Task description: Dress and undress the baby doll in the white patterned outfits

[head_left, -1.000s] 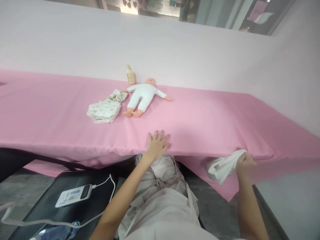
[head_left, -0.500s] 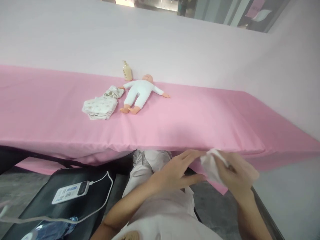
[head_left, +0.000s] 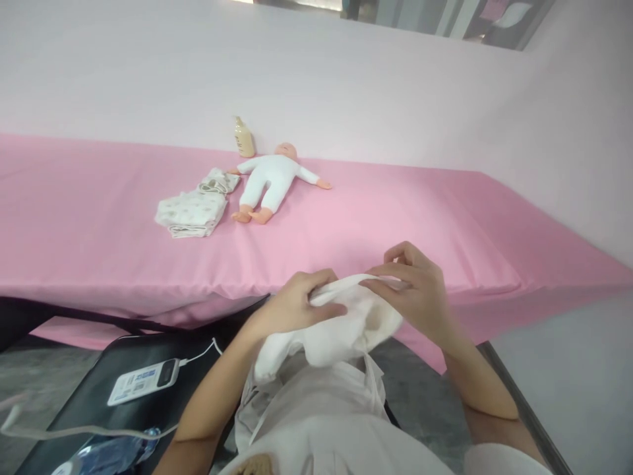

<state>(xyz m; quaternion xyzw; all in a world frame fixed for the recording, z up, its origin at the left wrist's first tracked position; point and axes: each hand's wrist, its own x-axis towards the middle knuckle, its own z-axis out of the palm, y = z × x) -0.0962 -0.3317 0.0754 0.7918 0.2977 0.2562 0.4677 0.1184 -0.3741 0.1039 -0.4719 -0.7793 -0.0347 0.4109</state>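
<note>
A soft white cloth (head_left: 336, 336) hangs bunched over my lap, at the front edge of the pink-covered table. My left hand (head_left: 297, 303) has its thumb and fingers closed on the cloth's upper left edge. At the upper right edge, my right hand (head_left: 415, 287) pinches the fabric between thumb and fingers. Its exact kind, garment or plain cloth, I cannot make out. Farther back lies a baby doll (head_left: 271, 178) in a white suit, on its back with arms spread. Folded patterned cloths (head_left: 192, 211) lie just left of the doll's feet.
A cream pump bottle (head_left: 244, 138) stands by the wall behind the doll. The pink sheet (head_left: 395, 204) drapes over the table's front edge. On a black chair (head_left: 99, 376) at my left lie a white power bank (head_left: 143, 381) with a cable and a plastic bottle (head_left: 113, 455).
The white cloth, bunched in my right hand before, is now spread between both hands over my lap. My left hand has closed on it, and both hands have shifted left.
</note>
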